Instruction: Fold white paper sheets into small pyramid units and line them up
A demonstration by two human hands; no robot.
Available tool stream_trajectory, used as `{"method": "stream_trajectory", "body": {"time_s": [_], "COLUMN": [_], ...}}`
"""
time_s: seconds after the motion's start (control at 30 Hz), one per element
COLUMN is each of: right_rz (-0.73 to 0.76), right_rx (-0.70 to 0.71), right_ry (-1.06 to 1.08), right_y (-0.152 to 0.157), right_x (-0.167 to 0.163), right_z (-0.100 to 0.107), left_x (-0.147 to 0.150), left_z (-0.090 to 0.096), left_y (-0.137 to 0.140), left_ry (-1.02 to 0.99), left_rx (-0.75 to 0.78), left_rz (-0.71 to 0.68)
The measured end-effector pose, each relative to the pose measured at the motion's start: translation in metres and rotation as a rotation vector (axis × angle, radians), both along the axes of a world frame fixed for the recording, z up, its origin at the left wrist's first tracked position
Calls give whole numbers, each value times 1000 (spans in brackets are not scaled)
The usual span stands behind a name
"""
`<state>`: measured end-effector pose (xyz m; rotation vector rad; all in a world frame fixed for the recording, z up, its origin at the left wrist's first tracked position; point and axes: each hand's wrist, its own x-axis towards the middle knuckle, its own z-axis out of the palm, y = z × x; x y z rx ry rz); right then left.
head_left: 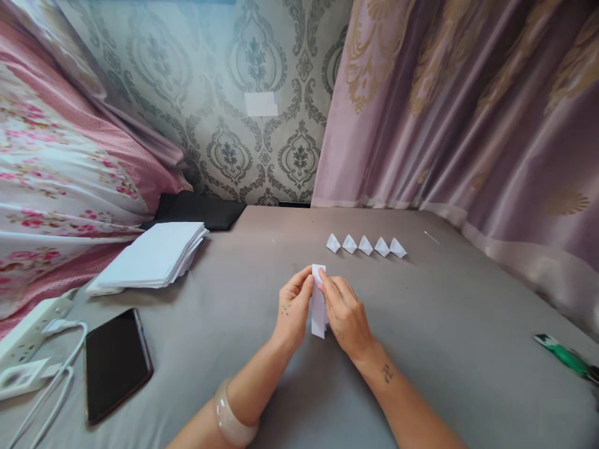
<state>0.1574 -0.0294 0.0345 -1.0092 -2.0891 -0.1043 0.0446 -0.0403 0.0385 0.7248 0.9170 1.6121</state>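
A narrow folded strip of white paper (318, 315) stands nearly upright between my hands in the middle of the view. My left hand (294, 305) pinches its upper left edge with thumb and fingers. On the other side, my right hand (345, 315) grips the strip near its top, the thumb lying on the paper's face. Its lower end hangs free, and part of its right edge is hidden behind my right fingers. Beyond my hands, several small folded white paper shapes (365, 245) with pointed tops sit in a row on the grey-covered surface (262, 262).
At left lies a stack of white paper (154, 252), with a black flat case (201, 212) behind it. A phone (116, 365), a white cable (70, 362) and a power strip (35, 327) are nearer. A green-handled tool (564, 355) lies far right. Curtains (444, 112) border the surface.
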Motion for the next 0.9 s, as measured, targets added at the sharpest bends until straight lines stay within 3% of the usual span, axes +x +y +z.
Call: {"method": "stream_trajectory", "body": {"time_s": [0.53,0.73,0.9], "right_rz": [-12,35,-14], "right_rx": [-1,-53,-41], "right_ry": [92,234,336], "right_y": [-4,-6,-7], "right_x": [-6,-9,-14], "right_z": [4,8,15], "left_x": [-1,-1,-2], "left_z": [2,4,7], "left_y": [-1,-2,-4], "left_ry": [78,113,148], "left_rx": [21,40,66], "left_rz": [-14,10,34]}}
